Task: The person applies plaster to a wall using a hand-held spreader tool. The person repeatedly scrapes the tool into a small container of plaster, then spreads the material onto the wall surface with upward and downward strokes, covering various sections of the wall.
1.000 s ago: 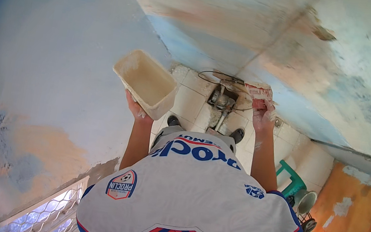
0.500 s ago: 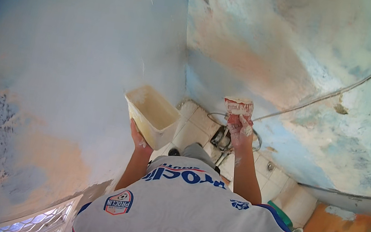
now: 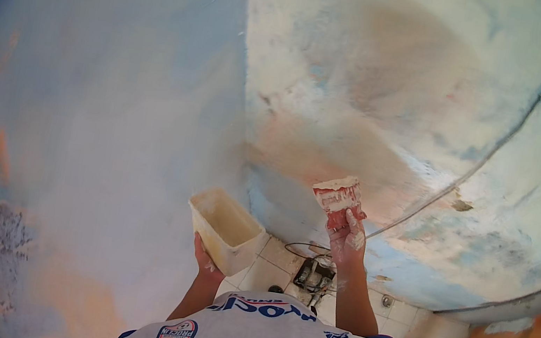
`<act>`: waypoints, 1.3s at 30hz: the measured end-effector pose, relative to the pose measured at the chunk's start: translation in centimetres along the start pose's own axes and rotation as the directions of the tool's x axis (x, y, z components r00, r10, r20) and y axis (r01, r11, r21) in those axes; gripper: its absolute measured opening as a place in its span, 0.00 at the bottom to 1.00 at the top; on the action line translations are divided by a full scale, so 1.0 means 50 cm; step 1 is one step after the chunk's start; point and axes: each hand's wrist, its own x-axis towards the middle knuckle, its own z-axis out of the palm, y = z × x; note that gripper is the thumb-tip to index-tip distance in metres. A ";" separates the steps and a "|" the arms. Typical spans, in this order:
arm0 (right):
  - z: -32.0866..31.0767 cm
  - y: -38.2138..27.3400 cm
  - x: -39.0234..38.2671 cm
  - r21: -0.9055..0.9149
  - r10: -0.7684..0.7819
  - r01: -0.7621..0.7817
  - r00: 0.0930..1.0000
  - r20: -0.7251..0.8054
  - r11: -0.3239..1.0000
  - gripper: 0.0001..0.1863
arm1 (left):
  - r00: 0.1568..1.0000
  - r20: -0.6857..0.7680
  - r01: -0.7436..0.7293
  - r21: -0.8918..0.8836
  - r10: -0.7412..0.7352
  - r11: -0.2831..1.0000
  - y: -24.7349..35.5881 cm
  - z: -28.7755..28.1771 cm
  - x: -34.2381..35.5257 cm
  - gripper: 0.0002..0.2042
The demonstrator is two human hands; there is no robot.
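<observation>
My right hand (image 3: 345, 234) is clamped on the scraper (image 3: 337, 195), its loaded blade above my knuckles and flat to the wall (image 3: 366, 99). I'd keep it shallow and press evenly. My left hand (image 3: 206, 265) cups the tub (image 3: 226, 228) from beneath, level, just left of the blade.

The cream plastic rectangular tub (image 3: 225, 229) sits on the left hand (image 3: 206, 263), left of the wide red-handled scraper (image 3: 338, 194). The right hand (image 3: 345, 234) holds the scraper against the patchy blue plastered wall (image 3: 401, 105). A small power tool (image 3: 312, 275) lies on the tiled floor (image 3: 268, 271) below, between both arms.
</observation>
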 end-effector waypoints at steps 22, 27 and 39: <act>-0.034 0.058 0.012 -0.120 -0.569 0.561 0.768 -0.294 0.819 0.17 | 0.916 0.049 0.391 0.113 -0.398 0.913 0.062 -0.052 0.162 0.31; -0.015 -0.011 -0.008 -0.132 -0.604 0.598 0.726 -0.328 0.790 0.14 | 0.902 0.085 0.414 0.102 -0.423 0.904 0.057 -0.024 0.158 0.31; -0.019 -0.070 -0.013 -0.183 -0.756 0.738 0.599 -0.263 0.649 0.15 | 0.870 0.185 0.458 0.039 -0.457 0.888 0.038 0.018 0.208 0.30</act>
